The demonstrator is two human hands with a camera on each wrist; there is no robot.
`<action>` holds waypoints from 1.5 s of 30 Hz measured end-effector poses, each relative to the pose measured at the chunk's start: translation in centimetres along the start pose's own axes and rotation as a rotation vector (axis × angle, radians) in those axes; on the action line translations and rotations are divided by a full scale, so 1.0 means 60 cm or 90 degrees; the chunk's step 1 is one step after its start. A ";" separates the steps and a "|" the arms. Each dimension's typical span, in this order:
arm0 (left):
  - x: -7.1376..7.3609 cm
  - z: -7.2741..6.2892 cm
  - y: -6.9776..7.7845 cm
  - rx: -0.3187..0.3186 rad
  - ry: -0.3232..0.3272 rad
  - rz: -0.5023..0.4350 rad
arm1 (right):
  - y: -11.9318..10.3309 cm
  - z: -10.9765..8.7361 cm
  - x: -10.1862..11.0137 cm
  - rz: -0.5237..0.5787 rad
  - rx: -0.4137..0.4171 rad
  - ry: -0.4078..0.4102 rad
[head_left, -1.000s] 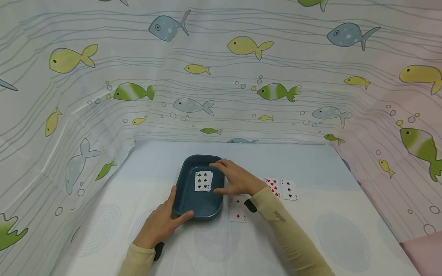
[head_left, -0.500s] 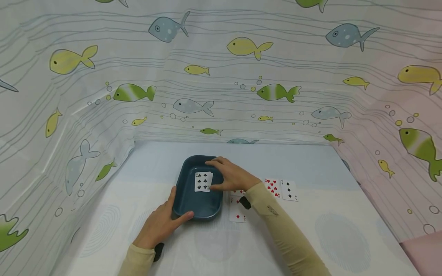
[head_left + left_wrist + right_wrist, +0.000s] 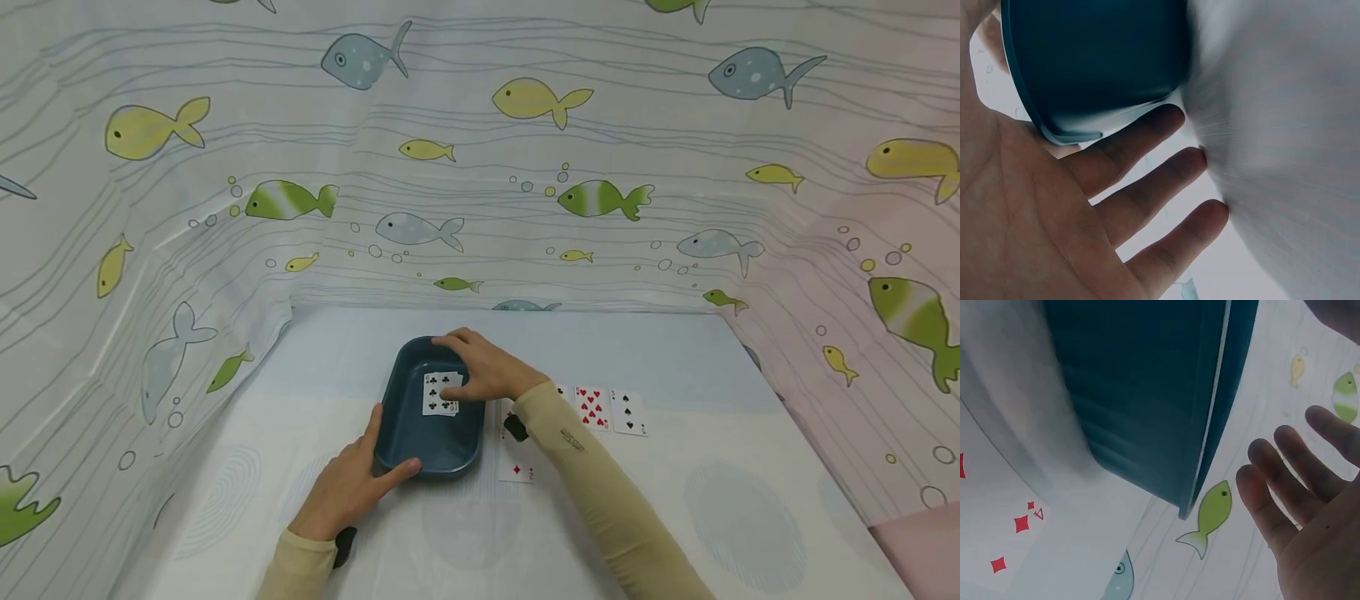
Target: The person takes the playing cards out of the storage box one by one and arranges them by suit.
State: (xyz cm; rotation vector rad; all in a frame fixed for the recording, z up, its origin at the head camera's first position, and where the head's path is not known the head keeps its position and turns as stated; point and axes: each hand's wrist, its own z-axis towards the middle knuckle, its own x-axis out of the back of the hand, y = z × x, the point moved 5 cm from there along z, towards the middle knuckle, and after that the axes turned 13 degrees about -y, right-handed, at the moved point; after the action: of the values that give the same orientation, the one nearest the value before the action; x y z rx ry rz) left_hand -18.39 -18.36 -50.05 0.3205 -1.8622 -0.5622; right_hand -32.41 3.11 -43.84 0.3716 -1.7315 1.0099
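Observation:
A dark blue rectangular tray [image 3: 427, 446] sits on the table, with a small pile of playing cards, the six of clubs [image 3: 431, 382] uppermost, lying inside. My left hand [image 3: 348, 492] rests against the tray's near left corner, thumb by the near rim and index finger along the side. In the left wrist view its other fingers [image 3: 1147, 194] extend, spread, down to the cloth. Over the tray's far right part hovers my right hand [image 3: 487, 371], thumb above the cards. The right wrist view shows its fingers [image 3: 1285, 469] loosely bent, holding nothing, apart from the tray wall.
Right of the tray lies a two of diamonds [image 3: 517, 472], partly under my right forearm. Beyond the sleeve are a hearts card [image 3: 593, 407], a three of spades [image 3: 628, 414] and a card mostly covered by the arm. A fish-patterned curtain [image 3: 450, 192] encloses the table.
My right hand has moved left and slightly away from me, from the tray's right edge to over its inside. The left hand, tray and cards stay put.

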 end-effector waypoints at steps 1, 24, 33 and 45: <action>0.000 0.000 0.000 0.000 -0.001 0.000 | 0.001 0.003 -0.001 0.010 0.000 -0.002; 0.000 0.000 0.002 -0.004 -0.002 0.001 | 0.032 0.056 -0.061 -0.070 -0.064 -0.101; 0.000 0.000 0.003 -0.002 -0.002 -0.006 | 0.032 0.066 -0.064 -0.115 -0.100 -0.127; 0.001 -0.003 0.003 -0.006 0.003 -0.012 | 0.025 0.077 -0.068 -0.167 -0.127 -0.167</action>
State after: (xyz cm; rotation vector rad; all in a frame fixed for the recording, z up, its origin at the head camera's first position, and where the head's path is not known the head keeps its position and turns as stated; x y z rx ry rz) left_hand -18.23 -18.26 -49.84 0.3331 -1.8536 -0.5824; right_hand -34.63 -0.44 -48.60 0.6046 -1.9381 0.6142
